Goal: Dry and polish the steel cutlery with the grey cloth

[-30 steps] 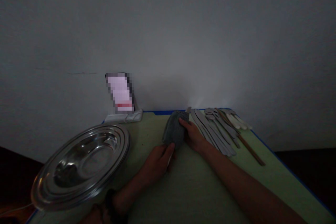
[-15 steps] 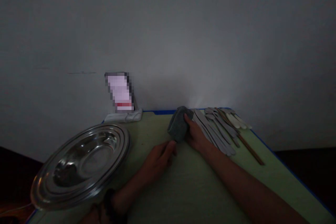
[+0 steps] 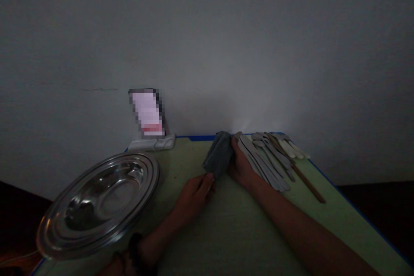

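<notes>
A grey cloth [image 3: 219, 155] is bunched up above the middle of the table, with my right hand [image 3: 241, 164] closed around its right side. My left hand [image 3: 198, 192] is closed in a pinch at the cloth's lower edge. Whatever it grips there is hidden by the fingers and the cloth. Just right of my right hand lies a row of metal table knives [image 3: 261, 161]. Beyond them are metal spoons [image 3: 258, 141], a pair of brown chopsticks [image 3: 308, 183] and several white spoons [image 3: 289, 148].
A wide, shiny metal basin [image 3: 147, 189] stands on the left of the green table [image 3: 233, 233]. Behind it, a phone [image 3: 147, 110] with a blurred screen leans upright by a white power strip [image 3: 152, 143]. A grey wall [image 3: 207, 43] rises behind the table.
The cloth has shifted slightly left and turned, and my right thumb has slid off its front toward its right edge. My left hand has moved slightly left, still pinching at the cloth's bottom.
</notes>
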A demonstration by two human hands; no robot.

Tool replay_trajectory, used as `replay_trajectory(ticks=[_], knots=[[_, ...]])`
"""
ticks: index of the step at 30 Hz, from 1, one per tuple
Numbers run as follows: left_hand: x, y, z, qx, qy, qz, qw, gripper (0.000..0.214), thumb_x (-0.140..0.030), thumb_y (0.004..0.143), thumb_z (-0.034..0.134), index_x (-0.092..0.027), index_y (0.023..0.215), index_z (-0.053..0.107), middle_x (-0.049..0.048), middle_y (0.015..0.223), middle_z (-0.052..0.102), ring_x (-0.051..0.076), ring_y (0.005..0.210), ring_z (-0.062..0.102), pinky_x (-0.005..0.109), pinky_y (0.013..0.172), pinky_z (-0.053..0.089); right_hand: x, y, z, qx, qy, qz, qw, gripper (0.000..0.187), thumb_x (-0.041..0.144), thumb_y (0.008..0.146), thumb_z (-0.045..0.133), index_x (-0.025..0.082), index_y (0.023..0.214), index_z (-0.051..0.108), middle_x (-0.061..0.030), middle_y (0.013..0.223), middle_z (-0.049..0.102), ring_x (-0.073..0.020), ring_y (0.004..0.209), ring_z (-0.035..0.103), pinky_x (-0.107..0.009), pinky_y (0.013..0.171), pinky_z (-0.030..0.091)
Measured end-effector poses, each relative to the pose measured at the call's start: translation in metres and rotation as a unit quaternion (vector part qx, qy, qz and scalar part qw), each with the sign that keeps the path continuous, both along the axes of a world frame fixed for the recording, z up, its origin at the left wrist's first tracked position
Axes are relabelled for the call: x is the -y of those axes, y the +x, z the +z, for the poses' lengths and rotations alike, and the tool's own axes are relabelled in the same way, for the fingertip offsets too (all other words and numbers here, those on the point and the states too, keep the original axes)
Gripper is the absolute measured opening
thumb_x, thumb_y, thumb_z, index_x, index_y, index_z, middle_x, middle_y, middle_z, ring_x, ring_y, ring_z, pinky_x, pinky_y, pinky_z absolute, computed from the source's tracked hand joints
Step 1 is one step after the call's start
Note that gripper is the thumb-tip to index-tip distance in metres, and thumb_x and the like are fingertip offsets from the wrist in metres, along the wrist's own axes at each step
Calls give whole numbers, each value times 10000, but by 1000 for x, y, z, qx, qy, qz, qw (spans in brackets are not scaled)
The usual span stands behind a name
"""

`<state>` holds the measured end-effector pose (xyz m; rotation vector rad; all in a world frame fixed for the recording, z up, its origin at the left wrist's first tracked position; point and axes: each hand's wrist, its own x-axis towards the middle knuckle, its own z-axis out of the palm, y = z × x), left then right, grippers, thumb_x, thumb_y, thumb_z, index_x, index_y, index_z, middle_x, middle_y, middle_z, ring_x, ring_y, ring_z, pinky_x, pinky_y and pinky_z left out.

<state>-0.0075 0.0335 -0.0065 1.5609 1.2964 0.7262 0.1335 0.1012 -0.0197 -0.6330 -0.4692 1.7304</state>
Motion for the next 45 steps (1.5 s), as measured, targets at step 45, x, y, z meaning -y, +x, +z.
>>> replay_trajectory(ticks=[45], knots=[[1, 0, 1, -56, 52, -1, 997, 435, -496, 852, 303, -195, 573, 446, -38, 504, 438, 125, 473, 413, 240, 472, 289, 16, -10, -3, 323, 122, -117, 931, 183, 341, 577, 738, 204, 672, 662, 6, 654, 651, -184, 698, 588, -294, 688, 435]])
